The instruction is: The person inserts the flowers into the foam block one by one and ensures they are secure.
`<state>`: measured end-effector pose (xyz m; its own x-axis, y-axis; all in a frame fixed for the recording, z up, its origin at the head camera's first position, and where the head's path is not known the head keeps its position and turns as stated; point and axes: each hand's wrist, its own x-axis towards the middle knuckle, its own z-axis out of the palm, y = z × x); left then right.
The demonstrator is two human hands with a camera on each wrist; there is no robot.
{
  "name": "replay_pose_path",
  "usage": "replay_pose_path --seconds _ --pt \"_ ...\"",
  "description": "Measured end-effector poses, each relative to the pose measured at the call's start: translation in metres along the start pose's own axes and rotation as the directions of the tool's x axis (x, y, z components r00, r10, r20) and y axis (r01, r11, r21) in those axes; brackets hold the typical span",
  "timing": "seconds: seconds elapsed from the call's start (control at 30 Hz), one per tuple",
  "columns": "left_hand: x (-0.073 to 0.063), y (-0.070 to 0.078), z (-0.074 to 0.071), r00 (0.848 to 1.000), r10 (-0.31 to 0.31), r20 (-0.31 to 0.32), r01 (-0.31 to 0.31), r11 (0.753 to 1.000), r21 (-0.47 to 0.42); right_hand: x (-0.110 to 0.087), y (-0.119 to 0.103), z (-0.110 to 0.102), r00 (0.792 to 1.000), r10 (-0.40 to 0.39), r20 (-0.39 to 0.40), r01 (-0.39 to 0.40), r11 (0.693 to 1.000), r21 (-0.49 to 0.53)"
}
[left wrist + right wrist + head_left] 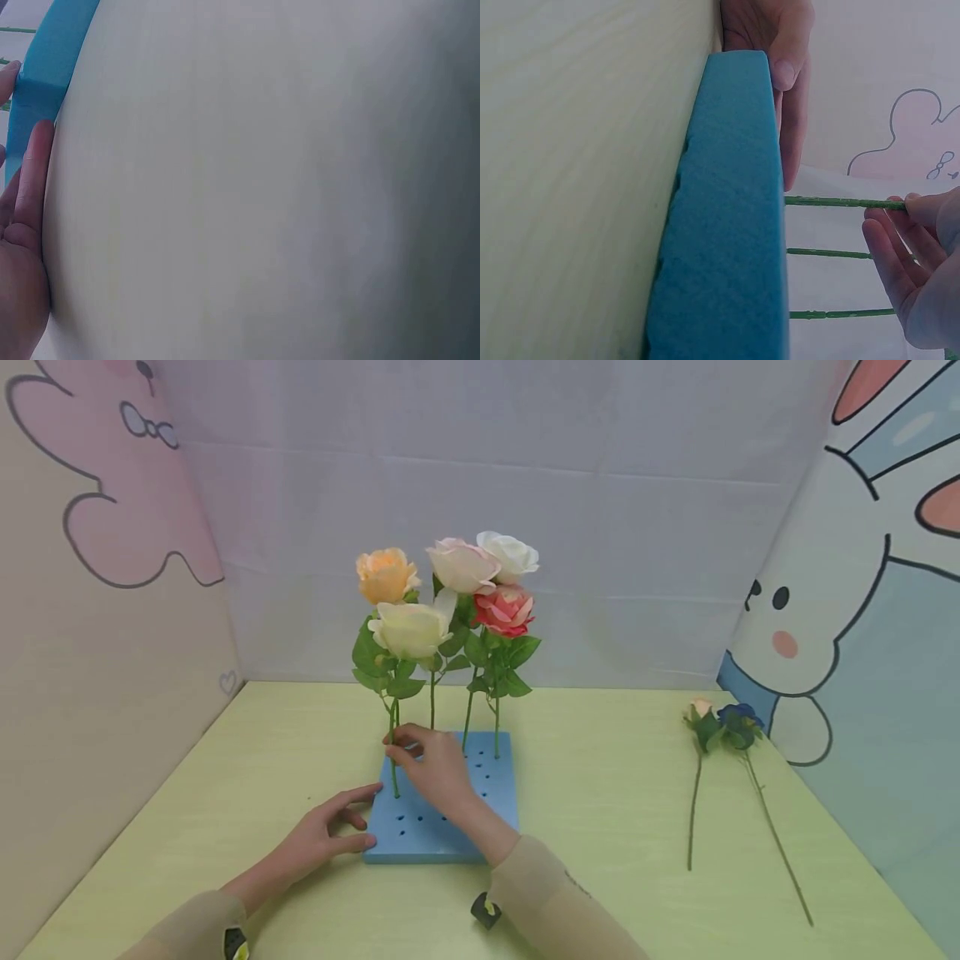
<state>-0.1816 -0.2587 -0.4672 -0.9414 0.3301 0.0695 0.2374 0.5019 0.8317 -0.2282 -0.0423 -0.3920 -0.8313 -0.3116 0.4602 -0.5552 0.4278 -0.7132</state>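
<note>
A cream rose stands upright in a blue foam board with rows of holes, its stem's lower end at a hole on the left side. My right hand pinches that green stem between thumb and fingers above the board. The left hand touches the board's left edge, fingers and thumb spread along it. Behind the cream rose, an orange-yellow rose, a pale pink rose, a white rose and a red-pink rose stand in the same board.
On the table's right side lie a peach rose and a dark blue rose, stems toward the front. Cartoon-printed panels flank the pale yellow table, and a light cloth hangs behind. A small dark tag shows by the right sleeve.
</note>
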Motion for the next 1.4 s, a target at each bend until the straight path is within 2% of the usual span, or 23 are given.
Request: replay_pose_path --seconds 0.53,0.7,0.9,1.13,1.4 --pt "0.0006 -0.0034 0.0002 1.0 0.022 -0.006 -0.022 1.0 -0.002 -0.0008 0.0011 0.0027 0.999 -0.01 0.033 0.01 1.0 -0.016" --pt "0.0007 -0.0027 0.0001 1.0 0.016 -0.004 -0.016 1.0 -0.005 -0.0006 0.0017 0.0034 0.999 -0.022 0.043 0.023 1.0 -0.019" --pt "0.0008 -0.0016 0.0 1.0 -0.002 0.008 0.002 1.0 -0.007 -0.0015 0.0007 0.0017 0.999 0.005 0.046 -0.004 1.0 -0.016" --pt "0.0006 -0.0005 0.0003 1.0 -0.014 0.006 0.014 1.0 0.003 -0.0021 0.0022 0.0016 0.998 -0.03 0.056 0.031 0.999 -0.025" --pt "0.0011 -0.0009 0.0 1.0 0.0 0.005 0.0 1.0 -0.028 -0.0005 0.0054 0.0028 0.997 -0.027 0.066 0.029 0.999 -0.025"
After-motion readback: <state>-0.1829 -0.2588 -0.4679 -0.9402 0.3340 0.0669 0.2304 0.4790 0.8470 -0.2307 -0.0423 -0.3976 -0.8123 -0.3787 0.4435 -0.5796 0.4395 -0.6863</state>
